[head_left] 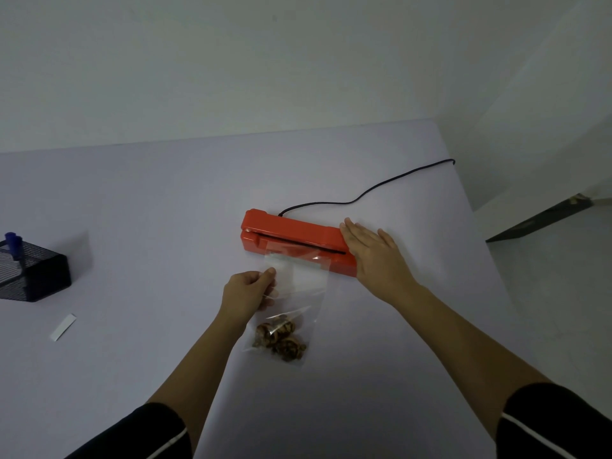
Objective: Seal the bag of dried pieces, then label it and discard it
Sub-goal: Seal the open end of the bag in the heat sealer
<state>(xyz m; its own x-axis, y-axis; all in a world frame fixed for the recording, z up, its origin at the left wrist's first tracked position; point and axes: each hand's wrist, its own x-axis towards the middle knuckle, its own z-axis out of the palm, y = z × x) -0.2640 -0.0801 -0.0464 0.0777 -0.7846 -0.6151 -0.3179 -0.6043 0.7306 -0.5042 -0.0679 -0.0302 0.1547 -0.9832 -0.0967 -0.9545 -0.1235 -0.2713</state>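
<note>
Now left hand (249, 290) pinching bag (291, 293), right hand (372, 250) flat on sealer (291, 238)

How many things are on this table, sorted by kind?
Sealer: 1
Bag of dried pieces: 1
Label: 1
Pen holder: 1
Pen: 1 showing
Total: 5

Clear bag (291, 293), brown dried pieces (281, 339) at bottom, mouth in red sealer (294, 241).
</note>
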